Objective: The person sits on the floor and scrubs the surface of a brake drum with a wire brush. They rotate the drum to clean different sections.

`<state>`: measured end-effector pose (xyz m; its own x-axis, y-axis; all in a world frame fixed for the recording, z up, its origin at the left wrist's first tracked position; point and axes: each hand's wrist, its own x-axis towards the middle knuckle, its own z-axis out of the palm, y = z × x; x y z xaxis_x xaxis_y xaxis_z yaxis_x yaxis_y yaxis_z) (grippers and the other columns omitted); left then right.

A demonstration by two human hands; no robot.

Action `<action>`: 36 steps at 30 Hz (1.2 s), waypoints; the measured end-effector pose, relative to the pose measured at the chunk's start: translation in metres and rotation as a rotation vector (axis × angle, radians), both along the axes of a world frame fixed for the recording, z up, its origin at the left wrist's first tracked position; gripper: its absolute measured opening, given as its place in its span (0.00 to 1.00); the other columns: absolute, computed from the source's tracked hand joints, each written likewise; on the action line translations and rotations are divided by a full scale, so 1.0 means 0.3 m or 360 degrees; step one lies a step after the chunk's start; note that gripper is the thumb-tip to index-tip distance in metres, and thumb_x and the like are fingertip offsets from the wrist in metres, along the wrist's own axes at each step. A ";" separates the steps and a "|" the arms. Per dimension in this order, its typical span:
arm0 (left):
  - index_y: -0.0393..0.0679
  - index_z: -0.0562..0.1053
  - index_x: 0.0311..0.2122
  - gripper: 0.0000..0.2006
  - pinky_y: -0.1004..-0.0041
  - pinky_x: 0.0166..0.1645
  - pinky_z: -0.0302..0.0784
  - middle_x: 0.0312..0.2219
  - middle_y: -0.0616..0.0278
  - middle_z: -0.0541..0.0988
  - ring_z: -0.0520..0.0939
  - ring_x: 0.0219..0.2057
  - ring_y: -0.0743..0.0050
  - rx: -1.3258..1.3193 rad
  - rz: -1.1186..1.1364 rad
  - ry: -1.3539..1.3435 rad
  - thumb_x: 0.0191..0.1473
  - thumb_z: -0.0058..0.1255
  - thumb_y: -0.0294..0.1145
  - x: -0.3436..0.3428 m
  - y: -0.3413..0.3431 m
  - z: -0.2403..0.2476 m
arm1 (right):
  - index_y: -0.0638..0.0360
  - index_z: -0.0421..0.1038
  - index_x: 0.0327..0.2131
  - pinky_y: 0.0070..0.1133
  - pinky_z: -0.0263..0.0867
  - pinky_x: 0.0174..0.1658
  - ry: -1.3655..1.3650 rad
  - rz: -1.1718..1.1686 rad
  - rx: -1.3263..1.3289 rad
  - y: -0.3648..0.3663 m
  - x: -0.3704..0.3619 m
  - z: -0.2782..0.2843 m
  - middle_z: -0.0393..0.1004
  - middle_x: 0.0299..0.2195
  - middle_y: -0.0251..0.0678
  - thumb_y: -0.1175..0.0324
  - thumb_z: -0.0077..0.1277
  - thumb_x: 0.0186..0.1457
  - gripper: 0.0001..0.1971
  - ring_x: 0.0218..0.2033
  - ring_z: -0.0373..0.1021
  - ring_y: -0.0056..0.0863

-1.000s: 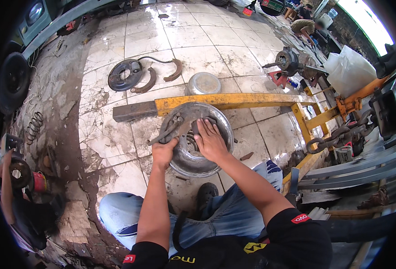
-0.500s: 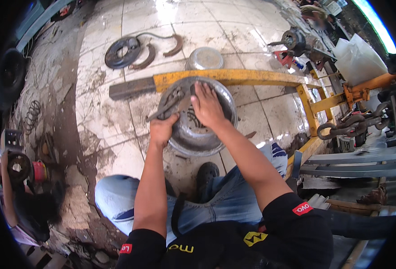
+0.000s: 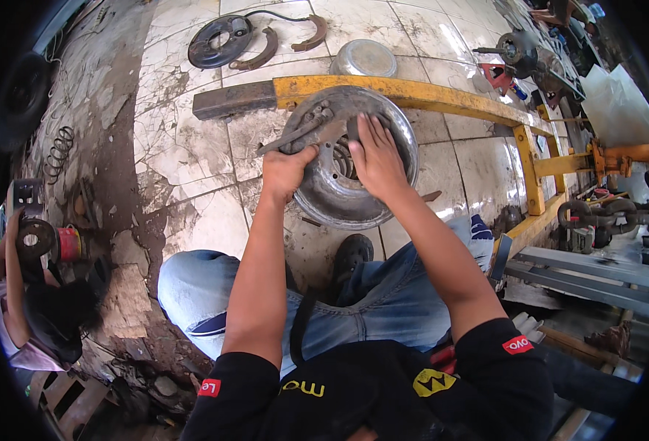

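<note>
A round silver wheel rim (image 3: pixel 317 198) lies between my legs, its open side up. Over its left edge my left hand (image 3: pixel 284 173) is closed around a long, rusty metal piece (image 3: pixel 295 137), whose exact kind I cannot make out. Nuts or bolts (image 3: pixel 323 112) sit in the rim beside it. My right hand (image 3: pixel 377 158) lies with fingers stretched and close together, pressing a small dark flat piece (image 3: pixel 352 131) at the inner end of the rusty metal. A coil spring (image 3: pixel 345 160) shows partly through the rim, next to my right thumb.
A yellow steel frame (image 3: pixel 412 103) crosses just beyond the rim. Farther off lie a round metal drum (image 3: pixel 366 59), a black backing plate (image 3: pixel 218 44) and two curved brake shoes (image 3: pixel 258 53). A heavy chain (image 3: pixel 604 217) is at right. Another person's arm (image 3: pixel 17 279) shows at left.
The whole view has shifted, so the rim and hands appear farther right and higher. My right hand has slid slightly toward the rim's centre with the dark piece. The left grip is the same.
</note>
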<state>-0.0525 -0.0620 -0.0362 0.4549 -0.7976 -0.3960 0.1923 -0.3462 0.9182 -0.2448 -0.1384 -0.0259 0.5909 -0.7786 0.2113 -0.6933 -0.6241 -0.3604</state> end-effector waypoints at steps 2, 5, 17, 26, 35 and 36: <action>0.25 0.77 0.40 0.20 0.70 0.38 0.79 0.35 0.51 0.82 0.82 0.32 0.67 0.0038 -0.0042 0.0006 0.46 0.65 0.32 0.002 -0.008 -0.006 | 0.65 0.52 0.64 0.40 0.49 0.66 0.0040 0.0047 -0.0046 0.012 -0.032 -0.009 0.58 0.63 0.52 0.53 0.34 0.66 0.30 0.66 0.52 0.48; 0.25 0.77 0.40 0.20 0.70 0.38 0.78 0.35 0.51 0.82 0.82 0.32 0.67 0.0017 -0.0029 0.0060 0.46 0.64 0.32 -0.012 -0.009 0.025 | 0.66 0.52 0.64 0.40 0.50 0.66 -0.0019 0.0034 -0.0019 -0.066 0.014 0.009 0.58 0.63 0.52 0.54 0.34 0.67 0.30 0.66 0.52 0.49; 0.25 0.78 0.39 0.21 0.71 0.37 0.78 0.35 0.51 0.82 0.82 0.32 0.68 0.0115 -0.0061 -0.0034 0.45 0.65 0.34 0.002 -0.002 0.023 | 0.64 0.53 0.64 0.41 0.48 0.66 0.0029 0.0064 -0.0049 -0.045 0.011 0.009 0.56 0.64 0.51 0.54 0.35 0.67 0.30 0.66 0.50 0.49; 0.24 0.79 0.34 0.22 0.71 0.35 0.78 0.30 0.50 0.83 0.83 0.28 0.69 0.0108 -0.0049 0.0082 0.44 0.66 0.38 -0.001 0.000 0.025 | 0.60 0.54 0.65 0.40 0.48 0.66 0.0052 0.0089 0.0007 0.012 -0.100 -0.025 0.55 0.65 0.49 0.54 0.34 0.67 0.28 0.67 0.49 0.48; 0.25 0.79 0.35 0.22 0.70 0.38 0.78 0.31 0.50 0.83 0.83 0.31 0.68 -0.0096 0.0071 0.0014 0.43 0.67 0.38 -0.034 -0.002 0.003 | 0.66 0.54 0.63 0.39 0.47 0.67 0.0054 -0.0115 -0.0036 0.029 -0.058 -0.039 0.53 0.64 0.56 0.50 0.38 0.65 0.33 0.66 0.49 0.54; 0.25 0.79 0.35 0.22 0.70 0.38 0.78 0.31 0.50 0.84 0.83 0.31 0.68 -0.0068 0.0023 -0.0070 0.43 0.67 0.38 -0.035 -0.003 0.001 | 0.66 0.53 0.64 0.39 0.47 0.67 0.0036 -0.0193 -0.0025 0.025 -0.063 -0.053 0.52 0.65 0.55 0.50 0.38 0.64 0.33 0.66 0.48 0.54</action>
